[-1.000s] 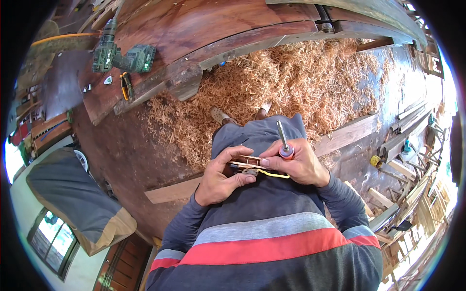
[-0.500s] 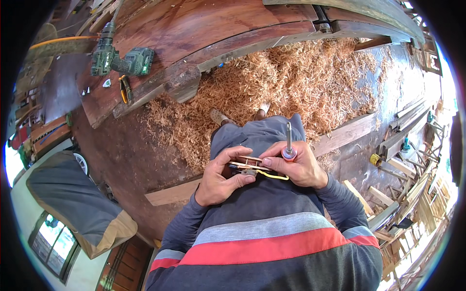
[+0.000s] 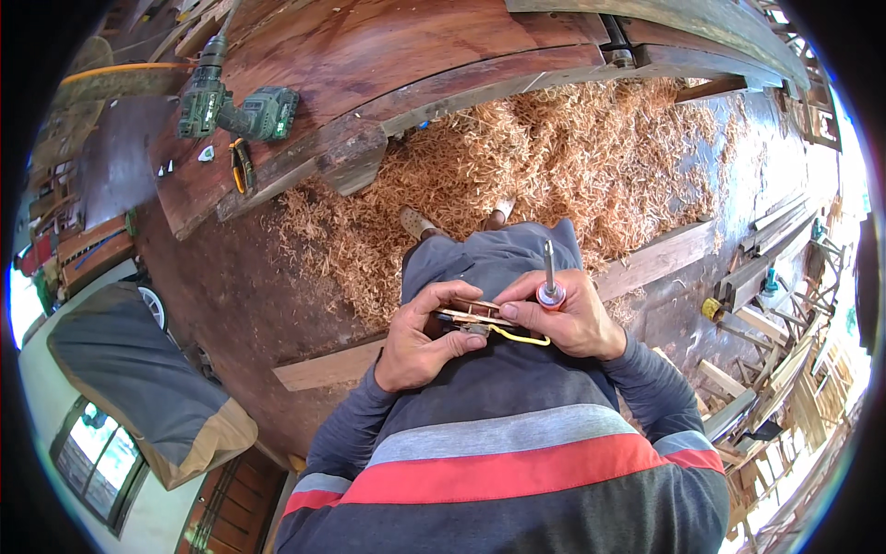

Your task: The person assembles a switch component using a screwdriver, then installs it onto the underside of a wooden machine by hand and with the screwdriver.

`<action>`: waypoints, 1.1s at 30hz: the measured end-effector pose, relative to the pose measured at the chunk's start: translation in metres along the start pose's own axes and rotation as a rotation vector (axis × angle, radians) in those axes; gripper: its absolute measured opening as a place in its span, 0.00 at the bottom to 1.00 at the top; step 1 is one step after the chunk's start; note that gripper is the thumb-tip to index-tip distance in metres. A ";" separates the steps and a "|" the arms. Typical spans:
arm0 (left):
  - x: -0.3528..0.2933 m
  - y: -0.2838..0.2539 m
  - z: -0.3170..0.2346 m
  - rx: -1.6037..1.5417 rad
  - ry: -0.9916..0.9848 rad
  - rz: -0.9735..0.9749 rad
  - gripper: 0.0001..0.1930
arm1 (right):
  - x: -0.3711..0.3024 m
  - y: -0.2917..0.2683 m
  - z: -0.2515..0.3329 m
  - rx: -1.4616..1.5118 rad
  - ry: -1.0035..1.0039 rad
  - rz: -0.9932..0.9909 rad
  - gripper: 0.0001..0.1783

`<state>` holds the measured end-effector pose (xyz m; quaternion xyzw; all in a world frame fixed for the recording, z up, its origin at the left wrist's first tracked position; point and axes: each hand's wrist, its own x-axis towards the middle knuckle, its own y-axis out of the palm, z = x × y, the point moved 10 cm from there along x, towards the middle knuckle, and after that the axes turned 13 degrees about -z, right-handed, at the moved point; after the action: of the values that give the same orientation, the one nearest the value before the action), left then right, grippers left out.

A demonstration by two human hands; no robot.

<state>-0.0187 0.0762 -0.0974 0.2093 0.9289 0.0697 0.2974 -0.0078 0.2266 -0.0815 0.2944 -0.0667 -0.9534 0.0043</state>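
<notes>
In front of my waist, my left hand [image 3: 417,338] is closed on a small flat device [image 3: 472,318] with thin light-coloured plates and metal parts. From the device's near side a yellow wire [image 3: 522,339] loops toward my right hand [image 3: 583,323]. That hand is closed around a screwdriver [image 3: 550,292] with a clear and red handle, its shaft tilted up and away from the device. My right thumb and fingertips also touch the device's right end. The fingers partly cover the device, so its exact kind does not show.
A wooden workbench [image 3: 369,55] runs across the far side. On it lie a green cordless drill [image 3: 238,113] and orange-black pliers [image 3: 242,166]. Wood shavings [image 3: 591,166] cover the floor around my feet. Planks [image 3: 775,360] are stacked at right; a covered object [image 3: 138,369] stands at left.
Both hands keep nearly the same hold on the device and the screwdriver. The view has shifted very slightly; nothing was picked up or let go.
</notes>
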 end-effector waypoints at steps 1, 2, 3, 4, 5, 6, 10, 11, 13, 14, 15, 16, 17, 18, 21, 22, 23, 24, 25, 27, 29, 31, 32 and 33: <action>-0.001 -0.001 0.001 0.016 0.018 0.003 0.28 | -0.001 0.002 0.002 -0.035 0.016 0.026 0.09; -0.003 -0.001 0.002 0.018 0.018 0.004 0.28 | -0.002 0.004 0.002 -0.069 0.032 0.052 0.09; -0.005 -0.001 0.002 0.015 0.025 -0.006 0.28 | -0.003 0.005 0.001 -0.068 0.031 0.050 0.09; -0.007 -0.002 0.001 0.013 0.032 -0.017 0.28 | -0.003 0.005 0.002 -0.081 -0.004 0.041 0.09; -0.009 -0.001 0.002 0.013 0.033 -0.015 0.28 | -0.004 0.005 0.003 -0.096 -0.039 0.031 0.09; -0.010 -0.002 -0.003 0.078 0.095 -0.037 0.27 | -0.004 0.004 0.000 -0.096 -0.040 0.029 0.09; -0.011 -0.002 -0.034 0.263 0.473 -0.089 0.27 | -0.007 0.006 0.006 -0.124 -0.152 0.028 0.08; -0.012 -0.002 -0.033 0.264 0.474 -0.089 0.27 | -0.007 0.007 0.011 -0.144 -0.195 0.021 0.08; -0.010 -0.006 -0.018 0.210 0.336 -0.092 0.26 | -0.006 0.008 0.012 -0.134 -0.215 0.014 0.08; -0.010 -0.005 -0.021 0.209 0.337 -0.092 0.26 | -0.005 0.006 0.015 -0.113 -0.251 -0.009 0.08; -0.009 -0.004 -0.022 0.220 0.317 -0.092 0.26 | -0.005 0.004 0.018 -0.091 -0.288 -0.031 0.09; -0.009 -0.003 -0.022 0.230 0.297 -0.091 0.26 | -0.005 0.003 0.019 -0.093 -0.288 -0.031 0.09; -0.009 -0.003 -0.022 0.229 0.298 -0.092 0.26 | -0.004 0.004 0.011 -0.097 -0.209 -0.001 0.09; -0.009 -0.003 -0.021 0.245 0.284 -0.080 0.25 | -0.004 0.005 0.004 -0.102 -0.130 0.028 0.09; -0.008 -0.005 -0.019 0.235 0.285 -0.084 0.24 | -0.005 0.008 0.016 -0.121 -0.237 0.080 0.11; -0.008 -0.007 -0.020 0.209 0.300 -0.098 0.23 | -0.004 0.010 0.016 -0.121 -0.235 0.081 0.11; -0.007 -0.007 -0.019 0.208 0.300 -0.100 0.23 | -0.003 0.011 0.015 -0.130 -0.222 0.073 0.12; -0.006 -0.008 -0.018 0.224 0.295 -0.106 0.23 | -0.001 0.011 0.013 -0.139 -0.208 0.064 0.13; -0.005 -0.009 -0.016 0.239 0.290 -0.112 0.23 | -0.001 0.011 0.013 -0.140 -0.208 0.066 0.13; -0.005 -0.010 -0.012 0.211 0.271 -0.125 0.23 | 0.003 0.010 -0.004 -0.163 -0.053 0.068 0.14; -0.005 -0.011 -0.009 0.183 0.251 -0.135 0.23 | 0.005 0.010 -0.009 -0.190 -0.041 0.061 0.14; -0.004 -0.012 -0.007 0.180 0.224 -0.135 0.23 | 0.006 0.010 -0.013 -0.218 -0.029 0.052 0.15; -0.004 -0.012 -0.008 0.180 0.224 -0.135 0.23 | 0.007 0.009 -0.013 -0.227 -0.037 0.040 0.15; -0.003 -0.014 -0.006 0.161 0.191 -0.160 0.22 | 0.007 0.009 -0.013 -0.237 -0.045 0.027 0.14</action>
<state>-0.0245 0.0620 -0.0945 0.1504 0.9692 -0.0094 0.1946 -0.0069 0.2159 -0.0947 0.2694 0.0425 -0.9608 0.0505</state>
